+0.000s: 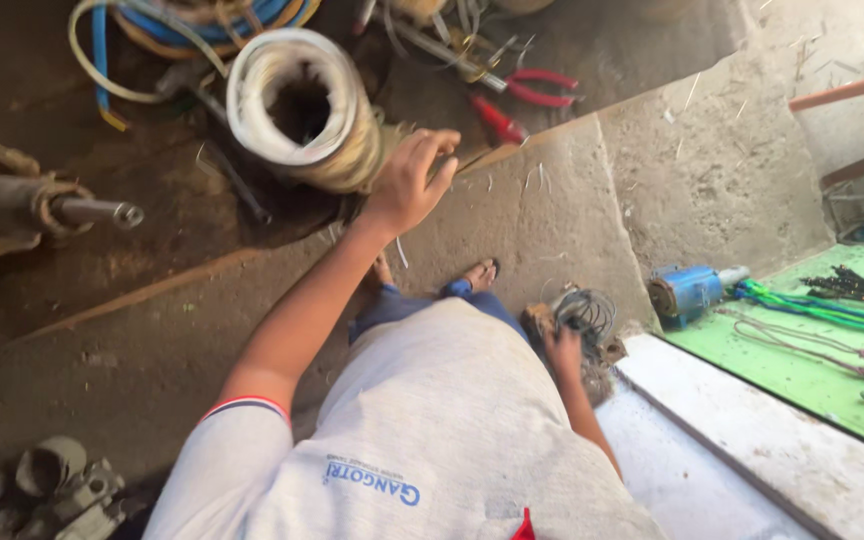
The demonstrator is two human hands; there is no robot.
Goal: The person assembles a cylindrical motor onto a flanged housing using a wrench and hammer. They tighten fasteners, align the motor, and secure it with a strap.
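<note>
Head view: near the top centre, the left hand (410, 180) reaches out with fingers loosely spread, palm down, beside a white wire coil (297, 105) that stands on the dirt floor. The fingertips look to be at or just short of the coil's lower right edge — I cannot tell whether they touch, and nothing is clasped in them. At lower right of centre, the right hand (564, 352) is closed on a small bundle of thin wire (584, 310) over a rusty part at the concrete step's edge. Red-handled pliers (537, 88) lie at upper centre; a blue motor body (687, 292) sits at right beside a green mat (812, 355).

The risks, as I judge them: the long forward lean could unbalance the person on the step, and loose wire ends could snag or prick bare fingers — sandalled feet are also near scattered scrap.
</note>
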